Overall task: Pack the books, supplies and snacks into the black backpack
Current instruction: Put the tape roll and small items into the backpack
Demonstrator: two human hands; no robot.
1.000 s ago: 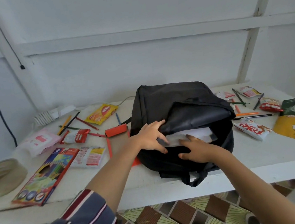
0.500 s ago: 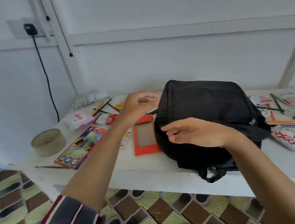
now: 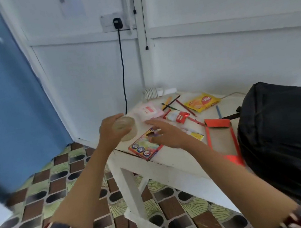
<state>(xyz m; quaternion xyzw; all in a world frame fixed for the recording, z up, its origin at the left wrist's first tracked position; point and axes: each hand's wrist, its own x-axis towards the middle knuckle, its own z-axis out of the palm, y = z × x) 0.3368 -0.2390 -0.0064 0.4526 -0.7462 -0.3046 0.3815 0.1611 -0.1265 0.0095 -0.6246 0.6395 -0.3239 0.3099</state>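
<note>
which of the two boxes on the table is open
The orange box beside the black backpack: its flap is folded back and its brown inside shows. The colourful pencil box by the right hand shows its printed face.

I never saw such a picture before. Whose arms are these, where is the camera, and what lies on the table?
There is no machine: the camera sits on a person's head and looks down at their own arms. The left hand grips a round pale beige object, perhaps a tape roll. The right hand is open above a colourful flat pencil box. On the white table also lie a yellow snack packet, an orange open cardboard box and the black fabric backpack.
</note>
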